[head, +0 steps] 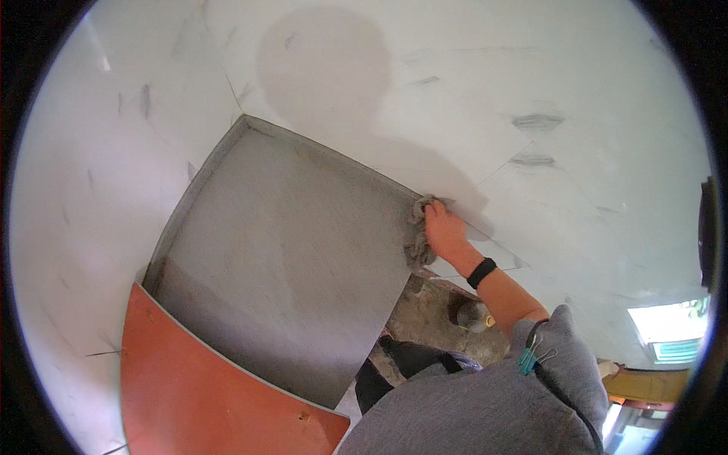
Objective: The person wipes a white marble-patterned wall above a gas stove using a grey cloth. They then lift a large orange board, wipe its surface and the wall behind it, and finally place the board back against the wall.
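Note:
My right hand [446,232], with a black band at the wrist, grips a crumpled grey-brown cloth [420,253]. The cloth presses against the right-hand corner of a flat grey slab [290,227], where the slab meets white marble-patterned tiles [455,114]. A narrow, darker grey strip [196,185] runs along the slab's two tiled sides. Its surface looks partly darker, partly paler. Over the slab's lower-left part lies an orange-red board [216,381] with a pale edge. My left hand is out of view.
Below the slab's open edge shows a stained floor [424,315] with a clear container [472,315] bearing a yellow cap. My dark-clad legs [409,358] are beside it. A cable with a teal binder clip [528,359] hangs on my grey shirt. A bright window [668,327] appears at far right.

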### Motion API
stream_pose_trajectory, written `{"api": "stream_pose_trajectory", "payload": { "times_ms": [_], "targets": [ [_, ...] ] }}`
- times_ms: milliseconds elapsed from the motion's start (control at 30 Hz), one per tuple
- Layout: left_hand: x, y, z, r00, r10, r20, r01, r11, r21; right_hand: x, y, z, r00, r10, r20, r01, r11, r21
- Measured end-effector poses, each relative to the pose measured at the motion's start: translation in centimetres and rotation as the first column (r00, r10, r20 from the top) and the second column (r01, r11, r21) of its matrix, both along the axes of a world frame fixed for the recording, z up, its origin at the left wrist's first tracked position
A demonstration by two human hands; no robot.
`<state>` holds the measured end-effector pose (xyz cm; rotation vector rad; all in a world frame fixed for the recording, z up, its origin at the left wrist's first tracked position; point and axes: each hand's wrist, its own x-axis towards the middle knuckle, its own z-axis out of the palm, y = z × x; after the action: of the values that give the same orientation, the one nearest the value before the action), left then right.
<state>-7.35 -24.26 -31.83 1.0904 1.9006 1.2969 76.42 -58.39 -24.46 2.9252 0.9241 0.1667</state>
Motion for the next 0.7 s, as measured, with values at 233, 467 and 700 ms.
{"api": "stream_pose_trajectory", "payload": {
  "times_ms": [233, 467, 700],
  "targets": [
    [-2.4, -8.5, -1.1, 0.98, 0.192, 0.052, -0.195, 0.978, 0.071, 1.6, 2.5, 1.0, 0.999, -0.036, -0.025, 0.035, 0.999, -0.027],
    [-3.0, -12.7, -3.4, 0.961, 0.273, 0.049, -0.274, 0.961, 0.022, 2.9, 10.7, 1.0, 0.998, 0.011, 0.055, -0.007, 0.996, -0.084],
    [-3.4, -12.4, -3.3, 0.947, 0.32, 0.0, -0.32, 0.947, 0.011, 6.2, 18.5, -1.8, 0.982, 0.177, 0.072, -0.162, 0.971, -0.178]
  ]
}}
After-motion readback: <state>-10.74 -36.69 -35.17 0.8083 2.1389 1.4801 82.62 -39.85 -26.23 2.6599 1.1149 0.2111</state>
